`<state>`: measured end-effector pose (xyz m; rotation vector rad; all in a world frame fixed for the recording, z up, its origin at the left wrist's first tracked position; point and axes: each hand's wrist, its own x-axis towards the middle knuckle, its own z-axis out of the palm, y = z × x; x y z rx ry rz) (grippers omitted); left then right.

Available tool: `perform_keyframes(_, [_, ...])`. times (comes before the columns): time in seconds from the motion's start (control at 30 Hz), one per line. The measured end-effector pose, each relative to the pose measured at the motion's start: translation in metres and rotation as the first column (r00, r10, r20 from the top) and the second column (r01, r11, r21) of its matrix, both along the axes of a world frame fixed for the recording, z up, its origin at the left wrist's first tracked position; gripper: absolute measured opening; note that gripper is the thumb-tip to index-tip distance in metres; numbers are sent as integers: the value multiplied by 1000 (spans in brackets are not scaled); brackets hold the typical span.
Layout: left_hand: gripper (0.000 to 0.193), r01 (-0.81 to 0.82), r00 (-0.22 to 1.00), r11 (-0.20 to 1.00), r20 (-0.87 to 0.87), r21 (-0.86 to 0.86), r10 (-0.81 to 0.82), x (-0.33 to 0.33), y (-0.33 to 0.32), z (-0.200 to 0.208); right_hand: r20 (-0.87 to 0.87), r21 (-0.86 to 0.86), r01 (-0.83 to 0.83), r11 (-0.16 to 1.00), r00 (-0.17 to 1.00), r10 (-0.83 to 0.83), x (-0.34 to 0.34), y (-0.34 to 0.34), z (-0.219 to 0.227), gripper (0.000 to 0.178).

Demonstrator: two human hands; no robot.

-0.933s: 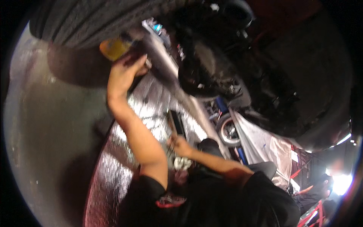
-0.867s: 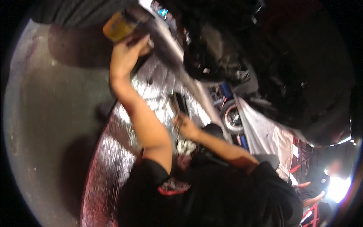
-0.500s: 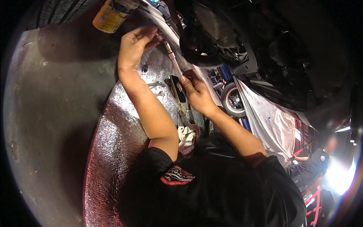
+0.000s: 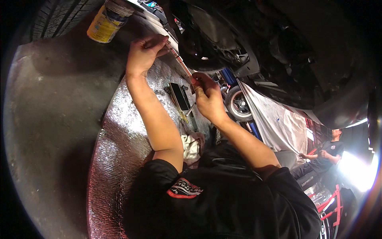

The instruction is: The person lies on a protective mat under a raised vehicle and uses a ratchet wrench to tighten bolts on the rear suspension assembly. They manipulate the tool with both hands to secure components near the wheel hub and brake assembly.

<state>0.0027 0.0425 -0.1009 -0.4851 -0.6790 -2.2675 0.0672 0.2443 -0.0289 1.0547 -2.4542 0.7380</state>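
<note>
Between my hands runs a slim, shiny metal extension bar [image 4: 180, 61], slanting down from upper left to lower right, with a collar or joint partway along. My left hand [image 4: 144, 55] has its thumb and fingers closed at the bar's upper end. Around the lower end my right hand [image 4: 208, 99] is closed, hiding that end. Beneath and left of the right hand lies a dark-faced phone [image 4: 181, 96] on the silver quilted mat [image 4: 115, 155]. Hand tools lie beside the phone, partly covered, and a crumpled white cloth [image 4: 191, 147] rests closer to me.
A car's dark underside [image 4: 278, 51] spans the upper right. At the top left stand a yellow bucket [image 4: 104, 26] and a tyre [image 4: 59, 16]. A wheel [image 4: 240, 103] and a pale sheet [image 4: 270, 123] are to the right. Another person [image 4: 324, 153] is by a bright lamp [image 4: 360, 171].
The view has shifted slightly, so the bucket, phone and wheel sit differently in it. Both hands still hold the bar, and its tilt is nearly the same. The other person's arms have moved.
</note>
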Motion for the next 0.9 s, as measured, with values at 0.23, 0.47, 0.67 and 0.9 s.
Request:
perform_keyframes(0.23, [23,79,997,997,-24,-7,-79,-6,-1,-3,-92,61,22,998,996,-17,-10,2,3,13])
perform_keyframes(0.47, [44,-40,996,998,-83,58,44,15,3,26,68,-365,-223,904,962,265,-61,-79,9,10])
perform_keyframes(0.67, [45,-422,903,906,-106,-32,417,57,-50,-4,528,-623,-216,752,593,608,-112,-187,-2,15])
perform_keyframes(0.9, [45,-819,507,520,120,-241,854,-35,-95,54,-163,11,-604,797,785,598,-139,-231,56,28])
